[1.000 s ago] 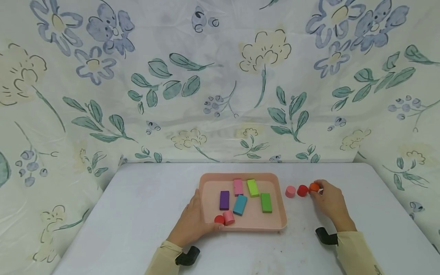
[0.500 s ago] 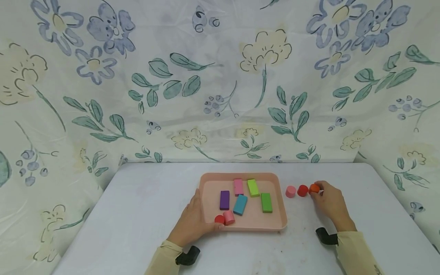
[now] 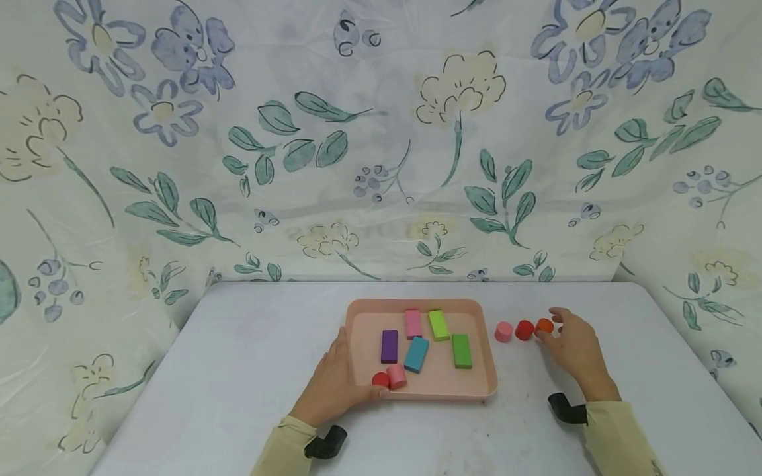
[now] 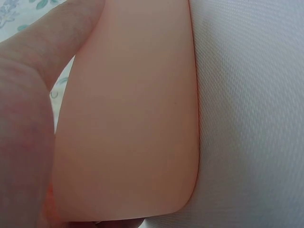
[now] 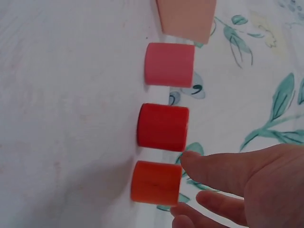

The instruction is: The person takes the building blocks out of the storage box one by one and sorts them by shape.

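My left hand (image 3: 331, 389) holds the near-left corner of a peach-coloured tray (image 3: 440, 389), thumb along the front rim and fingers along the left side. Close up in the left wrist view, the tray's outer wall (image 4: 128, 118) fills the middle, the thumb reaching over its rim. My right hand (image 3: 574, 344) is beside an orange cylinder block (image 5: 156, 183), thumb and fingers spread around its top end. That block stands upright on the table at the right end of a row, after a pink cylinder block (image 3: 503, 332) and a red cylinder block (image 3: 524, 330).
Inside the tray lie a purple block (image 3: 389, 346), a blue block (image 3: 416, 354), a pink block (image 3: 413, 324), a lime block (image 3: 438, 325) and a green block (image 3: 461, 351). A red cylinder (image 3: 380, 379) and a pink cylinder (image 3: 396, 376) sit at its near-left corner. Floral cloth (image 3: 381, 251) stands behind the table.
My right fingers have spread and come off the orange cylinder block, the hand shifting slightly right. The left hand and the tray have stayed in place.
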`<state>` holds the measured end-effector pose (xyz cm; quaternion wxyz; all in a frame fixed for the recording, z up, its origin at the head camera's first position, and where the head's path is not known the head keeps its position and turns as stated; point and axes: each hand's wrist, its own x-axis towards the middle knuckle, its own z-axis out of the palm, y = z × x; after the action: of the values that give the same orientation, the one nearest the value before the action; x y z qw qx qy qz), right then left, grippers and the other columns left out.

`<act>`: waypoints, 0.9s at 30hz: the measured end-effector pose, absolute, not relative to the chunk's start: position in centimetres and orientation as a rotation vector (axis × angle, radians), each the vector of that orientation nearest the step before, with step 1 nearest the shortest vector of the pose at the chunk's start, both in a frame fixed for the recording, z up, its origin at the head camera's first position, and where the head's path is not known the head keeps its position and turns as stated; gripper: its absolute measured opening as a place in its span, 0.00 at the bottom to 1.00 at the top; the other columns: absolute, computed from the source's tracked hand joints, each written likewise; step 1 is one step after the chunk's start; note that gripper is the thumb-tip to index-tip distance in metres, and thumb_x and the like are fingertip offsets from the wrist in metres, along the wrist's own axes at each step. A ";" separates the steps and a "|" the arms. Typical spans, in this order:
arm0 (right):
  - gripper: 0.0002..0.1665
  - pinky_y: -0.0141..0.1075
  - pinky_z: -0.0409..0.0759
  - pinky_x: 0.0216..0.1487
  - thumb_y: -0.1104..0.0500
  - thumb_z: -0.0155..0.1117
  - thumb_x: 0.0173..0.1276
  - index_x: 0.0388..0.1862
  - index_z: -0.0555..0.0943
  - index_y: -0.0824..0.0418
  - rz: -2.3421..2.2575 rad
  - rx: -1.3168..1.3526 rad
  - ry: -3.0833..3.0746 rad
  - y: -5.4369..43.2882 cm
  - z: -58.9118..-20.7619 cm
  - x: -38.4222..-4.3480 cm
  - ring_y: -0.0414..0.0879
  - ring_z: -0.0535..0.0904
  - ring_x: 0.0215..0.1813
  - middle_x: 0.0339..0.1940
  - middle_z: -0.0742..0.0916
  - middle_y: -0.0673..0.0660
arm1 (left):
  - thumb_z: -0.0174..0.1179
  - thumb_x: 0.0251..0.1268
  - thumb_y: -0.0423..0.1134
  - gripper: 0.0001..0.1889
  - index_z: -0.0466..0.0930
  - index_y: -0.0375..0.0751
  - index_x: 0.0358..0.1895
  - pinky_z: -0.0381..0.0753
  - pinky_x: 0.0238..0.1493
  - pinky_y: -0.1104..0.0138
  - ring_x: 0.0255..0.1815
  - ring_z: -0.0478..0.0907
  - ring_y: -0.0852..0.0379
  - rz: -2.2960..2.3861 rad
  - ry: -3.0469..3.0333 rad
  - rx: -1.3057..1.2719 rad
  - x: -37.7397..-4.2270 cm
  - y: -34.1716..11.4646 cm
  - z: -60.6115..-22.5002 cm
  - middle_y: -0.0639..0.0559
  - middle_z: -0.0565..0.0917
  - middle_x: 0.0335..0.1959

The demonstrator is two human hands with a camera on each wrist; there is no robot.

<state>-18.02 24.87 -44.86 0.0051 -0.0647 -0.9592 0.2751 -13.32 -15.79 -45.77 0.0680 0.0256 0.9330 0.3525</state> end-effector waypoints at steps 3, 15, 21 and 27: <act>0.35 0.58 0.80 0.53 0.60 0.66 0.69 0.67 0.67 0.77 0.846 -0.159 -2.978 24.6 -44.3 -17.7 0.70 0.76 0.55 0.59 0.77 0.77 | 0.74 0.39 0.70 0.73 0.39 0.33 0.81 0.62 0.70 0.38 0.76 0.58 0.35 1.066 2.806 0.075 -13.3 -15.8 -45.7 0.37 0.55 0.79; 0.34 0.59 0.81 0.53 0.61 0.65 0.70 0.69 0.68 0.75 0.876 -0.101 -2.904 21.5 -42.5 -16.6 0.71 0.75 0.57 0.61 0.77 0.77 | 0.75 0.40 0.69 0.73 0.39 0.31 0.80 0.62 0.70 0.38 0.75 0.59 0.34 1.070 2.821 0.110 -13.2 -15.9 -45.6 0.35 0.55 0.79; 0.33 0.57 0.82 0.53 0.60 0.66 0.69 0.68 0.69 0.74 0.871 -0.035 -2.900 20.0 -42.2 -16.1 0.68 0.77 0.56 0.60 0.79 0.75 | 0.75 0.39 0.69 0.74 0.38 0.31 0.80 0.63 0.70 0.39 0.76 0.58 0.34 1.066 2.821 0.108 -13.2 -15.9 -45.6 0.35 0.54 0.79; 0.33 0.57 0.83 0.51 0.60 0.67 0.69 0.68 0.70 0.73 0.911 0.026 -2.869 18.7 -42.1 -15.5 0.67 0.77 0.56 0.59 0.80 0.74 | 0.74 0.39 0.69 0.74 0.38 0.30 0.80 0.63 0.70 0.39 0.75 0.59 0.33 1.048 2.824 0.098 -13.1 -15.8 -45.4 0.34 0.54 0.79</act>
<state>-15.49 18.74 -42.15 0.0655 0.0086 -0.9511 0.3018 -13.07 -15.81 -45.41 0.0639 0.0325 0.9351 0.3471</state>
